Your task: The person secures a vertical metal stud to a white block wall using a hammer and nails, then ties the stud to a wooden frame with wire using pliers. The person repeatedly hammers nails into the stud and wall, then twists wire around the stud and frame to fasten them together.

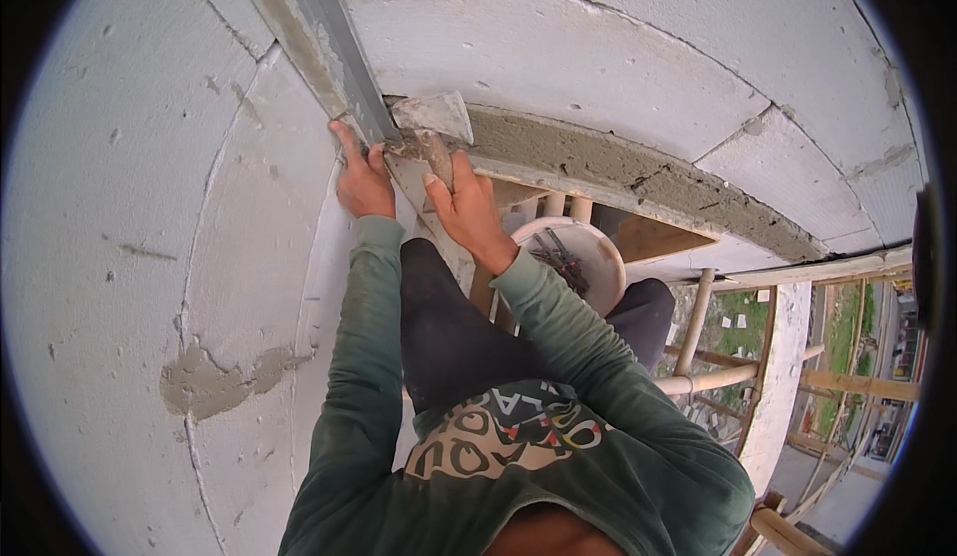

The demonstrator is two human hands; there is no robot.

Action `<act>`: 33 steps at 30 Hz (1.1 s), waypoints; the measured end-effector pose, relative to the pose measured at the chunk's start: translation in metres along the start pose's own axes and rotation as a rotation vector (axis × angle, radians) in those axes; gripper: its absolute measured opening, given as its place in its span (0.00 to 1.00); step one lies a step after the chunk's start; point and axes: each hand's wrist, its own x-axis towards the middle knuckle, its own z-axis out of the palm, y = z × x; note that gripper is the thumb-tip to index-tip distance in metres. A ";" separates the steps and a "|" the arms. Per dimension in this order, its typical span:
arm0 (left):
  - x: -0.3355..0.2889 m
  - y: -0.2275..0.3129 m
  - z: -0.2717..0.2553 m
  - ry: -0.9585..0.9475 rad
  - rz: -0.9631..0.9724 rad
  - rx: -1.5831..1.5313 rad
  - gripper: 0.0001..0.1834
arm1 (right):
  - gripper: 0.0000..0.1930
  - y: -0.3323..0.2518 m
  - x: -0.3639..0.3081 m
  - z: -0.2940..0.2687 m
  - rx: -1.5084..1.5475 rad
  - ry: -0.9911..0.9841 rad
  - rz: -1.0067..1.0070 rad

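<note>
At twelve o'clock, close to the centre of the view, the handle of a trowel (437, 117) is grasped by the right hand (477, 215); its fingers are closed around it. The trowel itself is seen between eleven and twelve o'clock, with its pale blade placed at the left end of a band of mortar (618, 169), which is stretched toward two o'clock.

At ten o'clock, the left hand (367, 189) is held at the foot of a grey frame (344, 47). Two of its fingers are spread apart there; whether something small is grasped by them cannot be told.

The frame is extended toward eleven o'clock. At nine o'clock, a wall (110, 257) of white blocks is seen. At three o'clock, a bucket (602, 255) is placed, in which dark items (560, 260) are contained. Near four o'clock, poles (696, 322) are seen.
</note>
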 end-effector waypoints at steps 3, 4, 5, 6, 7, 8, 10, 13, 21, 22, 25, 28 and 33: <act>-0.005 0.006 -0.006 -0.072 -0.013 -0.129 0.45 | 0.14 0.010 -0.032 -0.080 -0.075 -0.026 0.077; -0.013 0.009 -0.007 -0.032 -0.010 -0.197 0.45 | 0.14 0.014 -0.047 -0.113 -0.054 -0.034 0.209; -0.021 0.013 -0.006 -0.002 -0.050 -0.191 0.45 | 0.13 0.017 -0.064 -0.145 -0.014 -0.038 0.298; -0.034 0.017 -0.005 -0.058 -0.093 -0.275 0.43 | 0.13 0.019 -0.079 -0.174 0.025 -0.005 0.437; -0.053 0.023 -0.001 -0.102 -0.028 -0.351 0.39 | 0.13 0.022 -0.094 -0.202 0.100 0.027 0.503; -0.077 0.030 0.008 -0.139 0.038 -0.425 0.34 | 0.13 0.024 -0.109 -0.224 0.096 0.084 0.582; -0.132 0.047 0.039 -0.346 0.301 -0.470 0.21 | 0.12 0.032 -0.135 -0.255 0.140 0.188 0.649; -0.211 0.057 0.095 -0.902 0.431 -0.587 0.10 | 0.11 0.041 -0.176 -0.274 0.281 0.369 0.789; -0.332 0.019 0.221 -1.443 0.494 0.445 0.14 | 0.10 0.051 -0.254 -0.263 0.556 0.521 0.939; -0.339 0.010 0.226 -1.408 0.344 0.436 0.14 | 0.10 0.050 -0.260 -0.260 0.579 0.525 0.956; -0.351 0.002 0.229 -1.338 0.241 0.457 0.14 | 0.11 0.048 -0.269 -0.255 0.635 0.528 0.959; -0.346 0.011 0.223 -1.381 0.355 0.528 0.13 | 0.12 0.044 -0.271 -0.252 0.617 0.511 0.966; -0.318 0.025 0.215 -1.557 0.662 0.534 0.14 | 0.11 0.043 -0.265 -0.250 0.627 0.494 0.992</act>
